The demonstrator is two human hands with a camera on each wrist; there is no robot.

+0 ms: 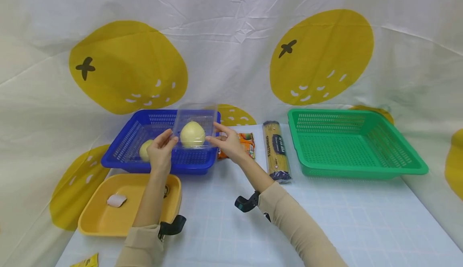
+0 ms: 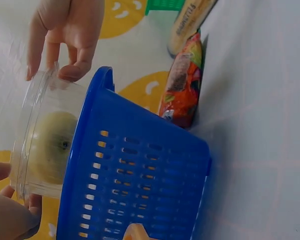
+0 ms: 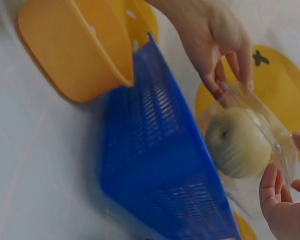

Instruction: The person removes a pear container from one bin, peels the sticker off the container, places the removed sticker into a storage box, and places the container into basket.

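Observation:
Both hands hold a clear plastic container (image 1: 178,123) by its opposite sides, above the right part of the blue basket (image 1: 191,168). A round, pale yellow-green fruit (image 1: 193,133) with a stem dimple sits inside it. My left hand (image 1: 160,148) pinches the container's left side, while my right hand (image 1: 228,141) grips the right side between thumb and fingers. In the left wrist view, the container's lower part is hidden behind the basket wall. Another pale fruit (image 1: 145,150) lies in the basket's left part, in what looks like a second clear container, partly hidden by my left hand.
A yellow tub (image 1: 92,223) with a whitish piece (image 1: 116,200) stands in front of the basket. To the right are an orange-red packet (image 1: 247,144), a spaghetti pack (image 1: 276,150) and a green basket (image 1: 361,171). A small yellow sachet (image 1: 88,261) lies at the front left.

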